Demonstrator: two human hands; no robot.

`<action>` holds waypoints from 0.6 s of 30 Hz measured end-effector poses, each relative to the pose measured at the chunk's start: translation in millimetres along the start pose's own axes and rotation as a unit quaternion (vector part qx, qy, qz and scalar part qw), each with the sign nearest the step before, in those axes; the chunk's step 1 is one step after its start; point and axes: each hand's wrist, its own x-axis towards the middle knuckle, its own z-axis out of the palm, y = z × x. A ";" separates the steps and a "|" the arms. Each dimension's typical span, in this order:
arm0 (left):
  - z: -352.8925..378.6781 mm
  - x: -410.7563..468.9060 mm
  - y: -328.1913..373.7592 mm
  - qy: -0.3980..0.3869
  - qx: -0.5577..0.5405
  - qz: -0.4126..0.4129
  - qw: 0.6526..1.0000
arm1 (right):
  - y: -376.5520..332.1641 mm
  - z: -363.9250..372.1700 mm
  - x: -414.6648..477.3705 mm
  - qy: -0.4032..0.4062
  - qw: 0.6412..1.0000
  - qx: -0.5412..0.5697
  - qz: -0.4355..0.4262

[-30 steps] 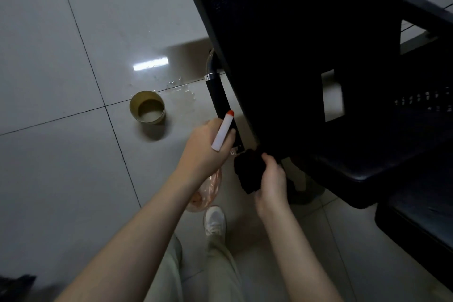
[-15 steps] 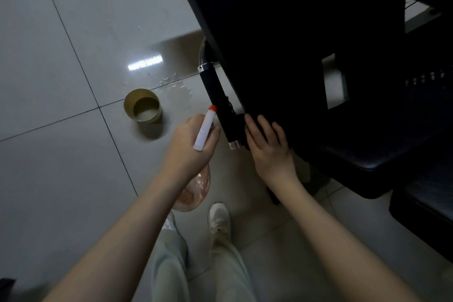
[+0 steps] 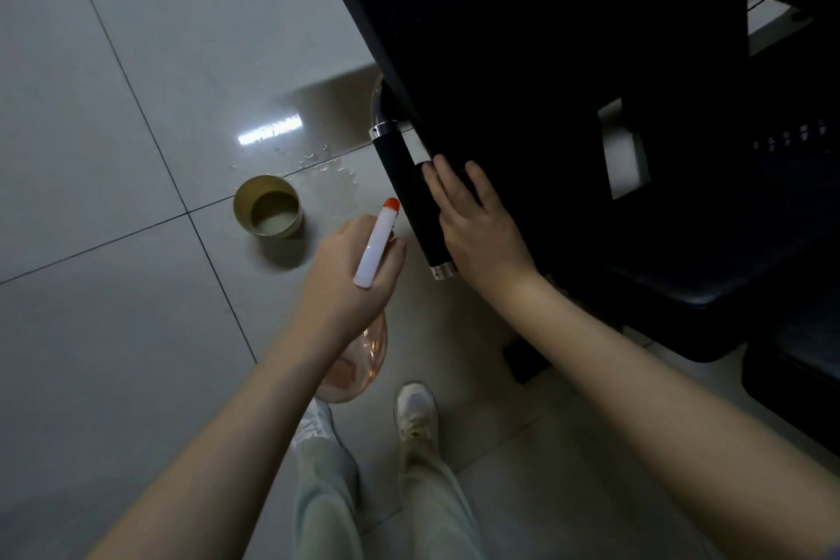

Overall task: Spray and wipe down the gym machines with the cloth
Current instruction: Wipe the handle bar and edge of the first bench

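Left hand [image 3: 347, 286], fingers clamped round spray bottle [image 3: 376, 243] — right hand [image 3: 482, 236] flat, fingers straight, against black handle [image 3: 404, 182].

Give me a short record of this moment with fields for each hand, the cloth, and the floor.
left hand: grips spray bottle, its orange nozzle close to the handle grip
right hand: fingers straight, flat against the black machine panel beside that grip
cloth: not visible; cannot tell if it is under the right hand
floor: brass-coloured cup, wet patch beyond it
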 end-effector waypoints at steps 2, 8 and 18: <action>-1.3 -1.8 -1.7 -0.003 0.006 0.006 1.000 | 1.0 0.9 -8.7 -0.006 0.998 -0.052 -0.022; -1.4 -8.8 -5.5 -0.003 0.001 0.006 1.000 | -3.3 6.9 -42.0 -0.082 0.981 -0.099 -0.143; 1.8 -18.5 -0.4 -0.018 -0.012 0.005 1.000 | 5.2 15.8 -77.8 -0.106 0.968 0.068 -0.215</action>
